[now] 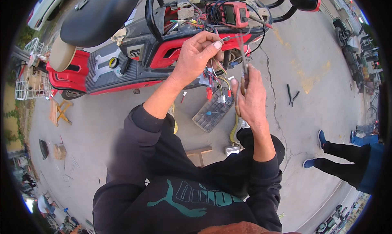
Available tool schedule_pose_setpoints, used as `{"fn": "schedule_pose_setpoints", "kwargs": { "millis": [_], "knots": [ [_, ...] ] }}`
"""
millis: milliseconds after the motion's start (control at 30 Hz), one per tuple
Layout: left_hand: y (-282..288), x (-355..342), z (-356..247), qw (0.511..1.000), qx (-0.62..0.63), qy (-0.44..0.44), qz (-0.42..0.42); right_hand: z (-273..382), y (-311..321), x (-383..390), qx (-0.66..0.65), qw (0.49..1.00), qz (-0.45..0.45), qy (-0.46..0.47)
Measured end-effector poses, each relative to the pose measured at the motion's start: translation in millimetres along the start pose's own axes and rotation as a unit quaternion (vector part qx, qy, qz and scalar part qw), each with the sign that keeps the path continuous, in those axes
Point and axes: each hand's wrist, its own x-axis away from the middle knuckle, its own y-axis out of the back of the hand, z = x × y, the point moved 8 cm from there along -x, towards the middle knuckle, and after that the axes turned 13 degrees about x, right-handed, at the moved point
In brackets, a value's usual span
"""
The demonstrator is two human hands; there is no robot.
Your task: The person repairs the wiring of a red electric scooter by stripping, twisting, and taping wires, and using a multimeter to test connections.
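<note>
- Head view: a red and black scooter (122, 66) lies tipped on its side on the grey ground, and every place below is told from this scooter.
- At its open rear end, a bunch of coloured wires (216, 81) hangs down out of the body toward the person.
- The person's left hand (196, 56) is right up against the scooter's open part. Its fingers are pinched shut on some of the wires near the top of the bunch.
- The right hand (251, 97) is a bit farther from the scooter, below and to the right of the wire bunch. It is closed around a thin tool (243, 77) that points up toward the scooter.
- I cannot tell what kind of tool it is.
- The wires run up and down, from the scooter toward the person. The left hand is the nearer one to where they come out.
- A red meter (233, 14) sits on top of the scooter's open part, above both hands.
- A grey cover plate (212, 113) lies flat on the ground just under the hanging wires.
- A pair of pliers (291, 96) lies on the ground well to the right of the scooter.
- Another person's legs with blue shoes (322, 138) stand farther off to the right.
</note>
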Motion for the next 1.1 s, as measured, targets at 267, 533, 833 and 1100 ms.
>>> {"fn": "schedule_pose_setpoints", "kwargs": {
  "millis": [267, 533, 833, 1100],
  "knots": [
    [-8, 2, 7, 0.999, -0.033, -0.008, 0.008, 15, 2, -9, 0.064, 0.997, -0.008, 0.047],
    [-14, 2, 9, 0.996, -0.079, -0.024, 0.026, 19, 2, -13, 0.100, 0.994, -0.007, 0.051],
    [-13, 1, 10, 0.994, -0.102, -0.036, 0.023, 15, -1, -11, 0.103, 0.993, -0.010, 0.055],
    [-13, 6, 2, 0.990, -0.136, -0.040, 0.003, 17, -1, -11, 0.102, 0.994, -0.003, 0.046]
  ]
}}
